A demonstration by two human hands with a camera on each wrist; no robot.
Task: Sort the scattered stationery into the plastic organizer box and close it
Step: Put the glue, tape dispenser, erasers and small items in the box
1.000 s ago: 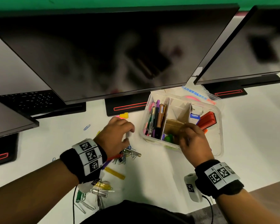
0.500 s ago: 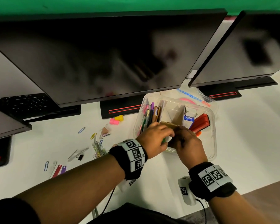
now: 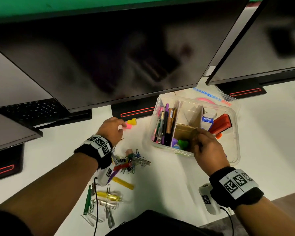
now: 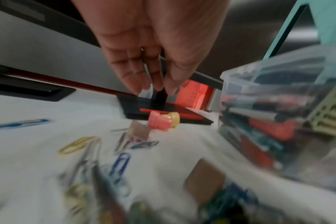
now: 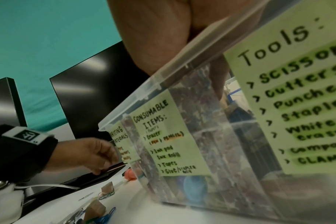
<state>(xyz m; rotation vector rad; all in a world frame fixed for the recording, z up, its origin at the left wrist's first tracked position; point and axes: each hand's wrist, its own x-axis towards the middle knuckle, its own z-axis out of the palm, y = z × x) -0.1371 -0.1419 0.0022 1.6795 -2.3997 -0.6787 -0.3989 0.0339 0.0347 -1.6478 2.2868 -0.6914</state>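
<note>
The clear plastic organizer box (image 3: 236, 142) stands open on the white desk, with pens, cardboard dividers and a red tool inside. My right hand (image 3: 206, 147) grips its near wall, fingers curled over the rim (image 5: 163, 80) into the box. My left hand (image 3: 111, 129) hovers left of the box, just short of a pink piece (image 3: 128, 125) and a yellow piece (image 3: 132, 121). In the left wrist view my left hand (image 4: 155, 89) pinches a black binder clip (image 4: 159, 98) between its fingertips. Loose paper clips and binder clips (image 3: 133, 160) lie heaped under my left wrist.
Two dark monitors hang over the desk, one black base (image 3: 134, 111) close behind the pink and yellow pieces. The box lid (image 3: 211, 97) lies behind the box. More clips, a yellow strip (image 3: 123, 183) and a green pen (image 3: 88, 200) lie near the front edge. A keyboard (image 3: 29, 111) sits far left.
My left hand went from the clip pile to the box beside my right hand, then swung back left toward the pink and yellow pieces. My right hand stayed on the box.
</note>
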